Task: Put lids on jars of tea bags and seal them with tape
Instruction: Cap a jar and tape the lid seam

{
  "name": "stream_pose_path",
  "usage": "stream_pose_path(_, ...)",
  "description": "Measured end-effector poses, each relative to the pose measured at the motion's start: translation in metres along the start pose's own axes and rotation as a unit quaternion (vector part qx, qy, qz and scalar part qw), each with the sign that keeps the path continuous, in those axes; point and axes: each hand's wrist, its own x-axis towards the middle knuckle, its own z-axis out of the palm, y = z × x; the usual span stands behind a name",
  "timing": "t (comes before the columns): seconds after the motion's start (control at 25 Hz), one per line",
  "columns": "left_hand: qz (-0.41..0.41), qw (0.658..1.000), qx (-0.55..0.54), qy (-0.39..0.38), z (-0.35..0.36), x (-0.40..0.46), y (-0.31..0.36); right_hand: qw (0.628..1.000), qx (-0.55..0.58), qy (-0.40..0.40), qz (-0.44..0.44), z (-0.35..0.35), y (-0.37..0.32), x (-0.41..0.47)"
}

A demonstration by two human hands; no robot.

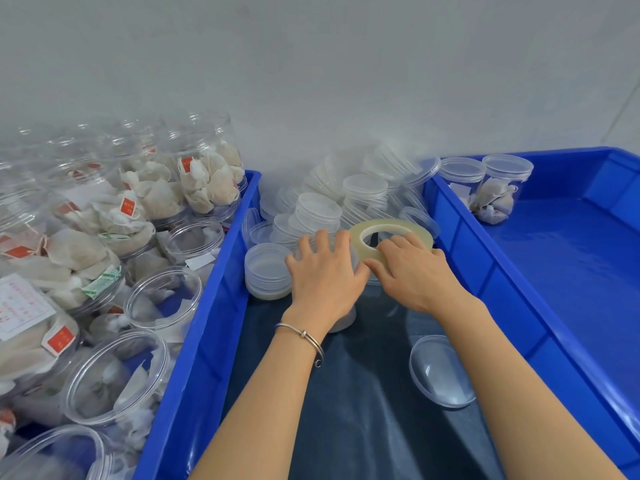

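Observation:
A clear jar (344, 317) stands on the dark cloth between the two blue bins, mostly hidden under my left hand (323, 275), which grips its lidded top from above. My right hand (414, 271) holds a roll of clear tape (391, 230) tilted against the jar's right side, fingers curled over the roll's near edge. A heap of clear lids (318, 209) lies just behind the hands. One loose lid (441, 372) rests on the cloth near my right forearm.
A blue bin (207, 306) on the left holds several open jars of tea bags (162, 296). The blue bin (571, 271) on the right holds two lidded jars (502, 188) at its far corner. A grey wall stands close behind.

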Motion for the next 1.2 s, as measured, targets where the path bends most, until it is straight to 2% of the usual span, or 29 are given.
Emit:
stream_pose_path(0.24, -0.017, 1.0, -0.012, 0.016, 0.0, -0.002, 0.003, 0.998, 0.027, 0.022, 0.045, 0.007, -0.007, -0.015)
stream_pose_path(0.4, -0.005, 1.0, -0.019, -0.011, -0.003, -0.003, 0.0, 0.995, -0.048, 0.034, 0.077, -0.004, -0.017, -0.029)
stream_pose_path(0.48, -0.011, 1.0, -0.02, -0.017, -0.001, -0.003, 0.001, 0.995, -0.03, 0.035, 0.088, -0.011, -0.026, -0.036)
stream_pose_path(0.56, -0.056, 0.998, -0.004, -0.02, -0.004, 0.009, 0.0, 0.989, 0.077, 0.106, 0.068, -0.015, -0.034, -0.056)
stream_pose_path(0.6, -0.085, 0.996, -0.003, -0.025, -0.007, 0.018, 0.0, 0.978, 0.105, 0.174, 0.052, -0.017, -0.034, -0.068)
stream_pose_path(0.64, -0.098, 0.995, -0.01, -0.034, -0.009, 0.024, 0.0, 0.972, 0.095, 0.209, 0.047, -0.018, -0.026, -0.079)
stream_pose_path(0.68, -0.091, 0.995, -0.019, -0.033, -0.009, 0.026, 0.001, 0.974, 0.095, 0.198, 0.056, -0.017, -0.016, -0.085)
stream_pose_path(0.76, -0.068, 0.997, -0.043, -0.001, -0.004, 0.026, -0.003, 0.986, 0.107, 0.087, 0.095, -0.011, -0.003, -0.076)
stream_pose_path(0.84, -0.067, 0.996, -0.062, 0.016, -0.003, 0.026, -0.005, 0.994, 0.046, -0.003, 0.102, 0.003, -0.001, -0.051)
stream_pose_path(0.88, -0.067, 0.996, -0.059, 0.016, -0.002, 0.026, -0.005, 0.995, 0.039, -0.023, 0.094, 0.011, -0.004, -0.039)
stream_pose_path(1.08, -0.058, 0.997, -0.038, -0.04, -0.001, 0.029, -0.009, 0.982, 0.063, -0.154, 0.094, 0.037, -0.01, -0.011)
stream_pose_path(1.16, -0.064, 0.996, -0.055, -0.04, -0.004, 0.028, -0.008, 0.982, 0.071, -0.153, 0.08, 0.035, -0.009, -0.007)
stream_pose_path(1.2, -0.069, 0.994, -0.073, -0.031, -0.006, 0.028, -0.005, 0.983, 0.129, -0.118, 0.05, 0.029, -0.011, -0.003)
